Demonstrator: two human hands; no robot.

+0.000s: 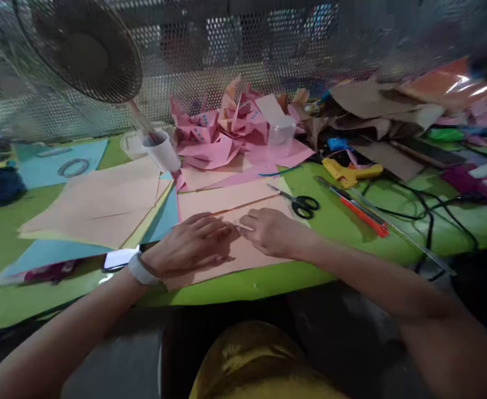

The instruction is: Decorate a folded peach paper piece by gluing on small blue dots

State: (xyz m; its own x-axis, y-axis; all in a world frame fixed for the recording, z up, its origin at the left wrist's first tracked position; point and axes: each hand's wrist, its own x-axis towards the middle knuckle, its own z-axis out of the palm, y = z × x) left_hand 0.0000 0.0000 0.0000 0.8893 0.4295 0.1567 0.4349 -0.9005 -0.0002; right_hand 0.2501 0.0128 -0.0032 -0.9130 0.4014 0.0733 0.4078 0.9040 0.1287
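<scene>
Peach paper (264, 213) lies in front of me on the green table, with a raised edge running across it. My left hand (191, 244) rests on this paper, palm down and fingers stretched out towards the right. Close to its fingertips, my right hand (266, 233) is closed in a pinch over the same paper. Something small and pale shows at the right fingertips, too blurred to name. Black-handled scissors (304, 206) lie just beyond my right hand, their blades over the paper.
Left stands a stack of coloured sheets (97, 199), a phone (122, 259) by its edge. Behind are a white cup (162, 152), a fan (85, 52) and crumpled pink paper (227, 127). Right lie a yellow glue gun (349, 172), a red cutter (364, 216) and black cables (430, 221).
</scene>
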